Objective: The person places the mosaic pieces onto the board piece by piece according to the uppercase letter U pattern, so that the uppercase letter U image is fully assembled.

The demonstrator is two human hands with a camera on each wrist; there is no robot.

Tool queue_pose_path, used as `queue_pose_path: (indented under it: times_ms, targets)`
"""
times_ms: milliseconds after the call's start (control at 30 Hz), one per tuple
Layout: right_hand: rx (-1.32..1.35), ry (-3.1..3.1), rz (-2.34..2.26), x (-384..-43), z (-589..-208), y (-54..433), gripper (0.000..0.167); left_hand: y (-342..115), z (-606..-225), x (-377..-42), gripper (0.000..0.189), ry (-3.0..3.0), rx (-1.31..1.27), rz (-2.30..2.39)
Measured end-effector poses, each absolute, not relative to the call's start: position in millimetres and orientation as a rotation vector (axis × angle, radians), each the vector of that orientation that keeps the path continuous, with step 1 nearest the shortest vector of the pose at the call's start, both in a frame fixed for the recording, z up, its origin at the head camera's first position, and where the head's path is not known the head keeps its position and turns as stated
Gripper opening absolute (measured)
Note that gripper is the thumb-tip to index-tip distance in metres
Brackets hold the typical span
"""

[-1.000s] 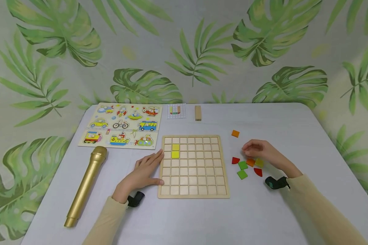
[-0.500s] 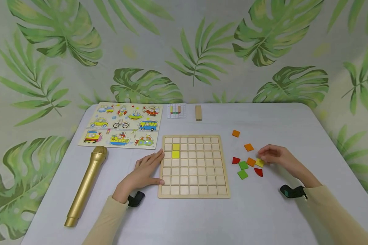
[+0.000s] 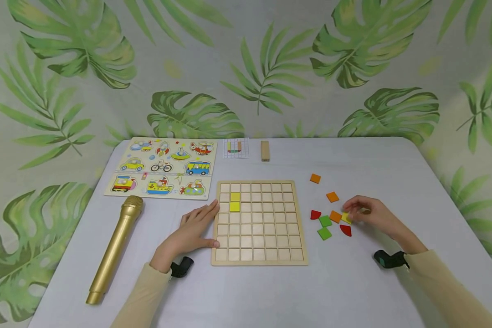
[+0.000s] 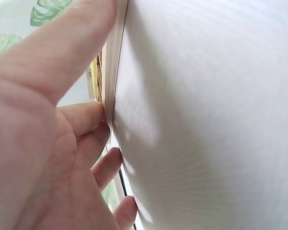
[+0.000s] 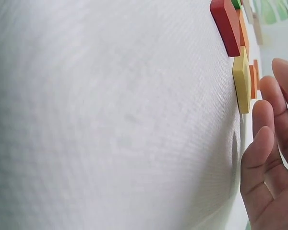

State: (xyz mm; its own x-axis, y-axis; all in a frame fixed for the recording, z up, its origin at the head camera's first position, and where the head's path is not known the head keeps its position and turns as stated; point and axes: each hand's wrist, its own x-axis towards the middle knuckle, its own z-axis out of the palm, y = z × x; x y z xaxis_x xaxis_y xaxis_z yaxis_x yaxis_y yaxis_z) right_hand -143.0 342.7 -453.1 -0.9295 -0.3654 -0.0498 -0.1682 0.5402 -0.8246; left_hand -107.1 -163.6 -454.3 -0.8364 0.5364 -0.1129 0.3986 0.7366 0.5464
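Observation:
A wooden grid board (image 3: 259, 263) lies on the table, with two yellow square tiles (image 3: 234, 202) one above the other in its left part. My left hand (image 3: 197, 230) rests along the board's left edge; in the left wrist view, its fingertips (image 4: 113, 158) and thumb are right at the wooden side. To the right of the board, my right hand (image 3: 369, 214) hovers at a loose yellow tile (image 3: 346, 217). The right wrist view shows that tile (image 5: 241, 81) flat on the cloth, the relaxed fingers (image 5: 262, 117) just beyond it and nothing between them.
Orange squares (image 3: 332, 197), green squares (image 3: 324, 233) and red quarter-rounds (image 3: 345, 230) lie around the yellow tile. A gold microphone (image 3: 115, 250) and a vehicle puzzle board (image 3: 164, 171) are at the left. Behind the grid are a pattern card (image 3: 236, 149) and a wooden block (image 3: 264, 151).
My right hand has moved right and slightly down to the loose yellow tile, uncovering an orange square where it was. The left hand and the board stay put.

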Motion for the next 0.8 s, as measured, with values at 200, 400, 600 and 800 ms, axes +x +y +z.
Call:
queue_pose_path:
  times_ms: [200,400,600,800]
  targets:
    - [-0.438,2.614,-1.257,-141,-454,342,0.019,-164,-455,-107,0.097,2.676,0.733,0.748]
    - [-0.405,2.700,-1.080,-139,-451,338,0.024,-164,-454,-107,0.097,2.676,0.731,0.745]
    - [-0.378,2.719,-1.036,-139,-450,334,0.023,-163,-455,-108,0.098,2.672,0.726,0.751]
    - [-0.349,2.713,-1.040,-141,-446,333,0.019,-164,-456,-107,0.098,2.681,0.730,0.744]
